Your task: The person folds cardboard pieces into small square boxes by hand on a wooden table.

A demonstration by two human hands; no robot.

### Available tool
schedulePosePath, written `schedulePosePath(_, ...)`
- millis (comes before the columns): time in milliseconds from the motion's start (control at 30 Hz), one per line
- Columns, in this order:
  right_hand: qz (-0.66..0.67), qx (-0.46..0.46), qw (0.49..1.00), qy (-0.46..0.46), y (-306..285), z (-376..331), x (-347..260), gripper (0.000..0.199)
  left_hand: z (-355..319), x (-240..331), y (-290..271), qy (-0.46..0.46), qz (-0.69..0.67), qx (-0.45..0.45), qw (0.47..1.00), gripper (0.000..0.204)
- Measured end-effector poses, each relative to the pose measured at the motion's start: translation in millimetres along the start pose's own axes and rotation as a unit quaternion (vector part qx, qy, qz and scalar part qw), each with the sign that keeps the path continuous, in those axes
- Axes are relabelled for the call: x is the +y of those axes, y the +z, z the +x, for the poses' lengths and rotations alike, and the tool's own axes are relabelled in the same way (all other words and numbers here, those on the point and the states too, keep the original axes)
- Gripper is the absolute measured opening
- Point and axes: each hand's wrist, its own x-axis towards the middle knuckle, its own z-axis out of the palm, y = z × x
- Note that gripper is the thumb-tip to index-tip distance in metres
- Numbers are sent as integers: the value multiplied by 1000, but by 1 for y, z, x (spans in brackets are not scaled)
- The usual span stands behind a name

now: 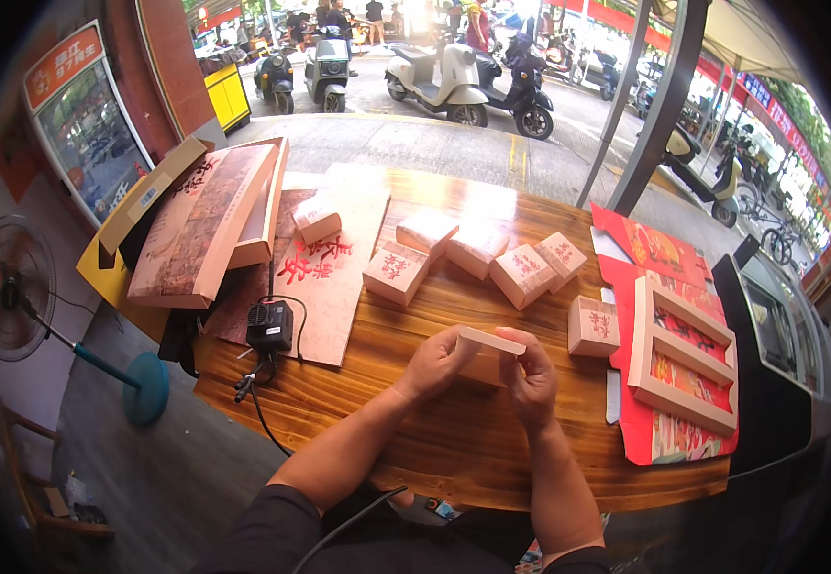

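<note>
Between my two hands, above the near part of the wooden table [377, 421], is a small pale pink cardboard box [488, 342] with a raised edge facing up. My left hand [436, 362] grips its left side, fingers partly hidden behind the card. On the right edge, my right hand [530, 376] pinches the card between thumb and fingers. Several small pink boxes with red lettering, such as one box [397, 272], stand beyond my hands. Another small box [593, 326] is to the right of my right hand.
A pink divider frame [639, 368] lies on red printed card [631, 435] at the right. At left are large flat boxes [200, 230], a pink printed sheet [339, 325] and a black adapter [270, 326] with cables. A fan [145, 383] stands on the floor.
</note>
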Motion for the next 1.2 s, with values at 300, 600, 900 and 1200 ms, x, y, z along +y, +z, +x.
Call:
schedulePosePath(300,-45,26,996,-78,2,6,1,16,0,7,2,214,108,86,967,41)
schedulePosePath(600,-65,-12,995,-69,3,6,-10,32,-1,3,-5,196,99,55,974,34)
schedulePosePath(900,-87,-15,992,-88,-3,8,-8,35,3,3,-6,178,105,35,978,35)
schedulePosePath(1200,-81,-27,993,-87,-8,10,-3,28,6,-3,-13,121,40,-20,992,40)
